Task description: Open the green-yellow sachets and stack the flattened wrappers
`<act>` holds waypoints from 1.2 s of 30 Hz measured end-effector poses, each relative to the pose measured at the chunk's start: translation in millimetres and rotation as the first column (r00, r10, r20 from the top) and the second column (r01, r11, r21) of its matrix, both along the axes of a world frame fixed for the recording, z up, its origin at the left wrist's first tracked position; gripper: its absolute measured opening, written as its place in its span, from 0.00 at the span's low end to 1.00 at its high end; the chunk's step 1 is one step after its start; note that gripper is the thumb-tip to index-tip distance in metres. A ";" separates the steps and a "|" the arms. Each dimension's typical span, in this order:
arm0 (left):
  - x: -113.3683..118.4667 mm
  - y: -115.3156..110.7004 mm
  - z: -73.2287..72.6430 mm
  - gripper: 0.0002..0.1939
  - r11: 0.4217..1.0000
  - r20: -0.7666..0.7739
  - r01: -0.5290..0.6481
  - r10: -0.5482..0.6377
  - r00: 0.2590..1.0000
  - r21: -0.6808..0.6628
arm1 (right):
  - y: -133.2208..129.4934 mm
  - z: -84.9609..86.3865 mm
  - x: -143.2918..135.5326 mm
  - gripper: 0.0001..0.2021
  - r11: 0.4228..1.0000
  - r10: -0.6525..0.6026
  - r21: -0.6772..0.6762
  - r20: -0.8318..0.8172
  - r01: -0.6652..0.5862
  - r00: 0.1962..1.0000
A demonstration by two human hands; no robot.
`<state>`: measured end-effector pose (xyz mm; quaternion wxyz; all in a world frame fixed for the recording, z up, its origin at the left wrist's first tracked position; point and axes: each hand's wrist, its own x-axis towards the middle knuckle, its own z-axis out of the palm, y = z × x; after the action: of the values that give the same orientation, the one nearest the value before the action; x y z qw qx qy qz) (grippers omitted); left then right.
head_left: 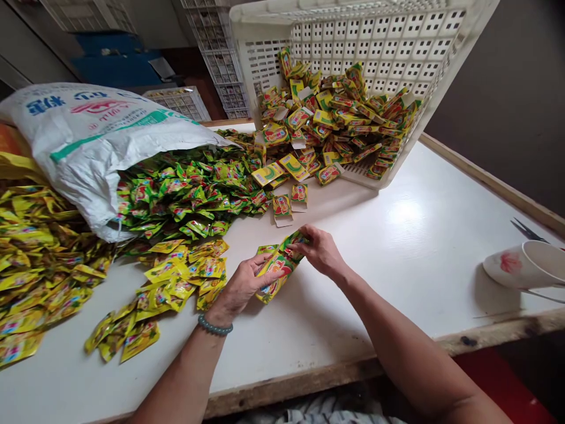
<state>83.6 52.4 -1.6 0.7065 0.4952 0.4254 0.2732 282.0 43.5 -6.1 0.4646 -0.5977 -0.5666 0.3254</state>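
Observation:
My left hand [242, 285], with a beaded bracelet at the wrist, is closed around a small yellow-and-green carton [276, 277] above the white tabletop. At the carton's far end my right hand [321, 248] pinches a green candy packet [295, 240], which looks partly inside the opening; the fingers hide some of it. Another green packet [267, 249] shows just behind my left fingers. Loose yellow packets [170, 285] lie left of my hands. Beyond them, green packets [189, 188] spill from a white woven sack [97, 129].
A white plastic basket [375, 47] lies tipped toward me, small cartons [326, 118] spilling from it. More yellow packets [39, 265] are heaped at far left. At right stand a white mug [525, 265] and dark scissors [527, 229]. A wooden rim [489, 338] edges the table.

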 end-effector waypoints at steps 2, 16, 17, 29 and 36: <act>0.3 0.0 0.2 0.25 0.998 0.045 -0.040 0.042 0.998 -0.045 | -2.2 -2.5 -8.0 0.09 0.999 -0.022 0.024 0.021 0.022 1.000; 4.1 1.7 -1.6 0.26 0.987 0.098 -0.140 0.147 0.984 -0.072 | -7.2 0.3 -13.5 0.10 0.999 0.002 -0.035 -0.119 -0.007 0.993; 4.2 1.5 -1.6 0.26 0.986 0.103 -0.149 0.156 0.982 -0.070 | -7.5 -0.1 -16.0 0.09 1.000 -0.023 -0.021 -0.079 0.021 0.997; 6.1 2.3 -0.2 0.31 0.965 0.139 -0.263 0.261 0.955 -0.005 | -14.9 0.2 -32.1 0.14 0.990 -0.035 0.129 -0.107 0.049 0.994; 4.4 -1.6 2.3 0.31 0.951 0.172 -0.300 0.283 0.944 0.080 | -9.1 -9.3 -33.9 0.18 0.990 0.143 0.042 -0.379 -0.137 0.914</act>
<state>87.9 50.7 0.7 0.6628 0.4398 0.4217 0.4351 248.1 34.4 -15.4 0.5457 -0.4774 -0.5092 0.4637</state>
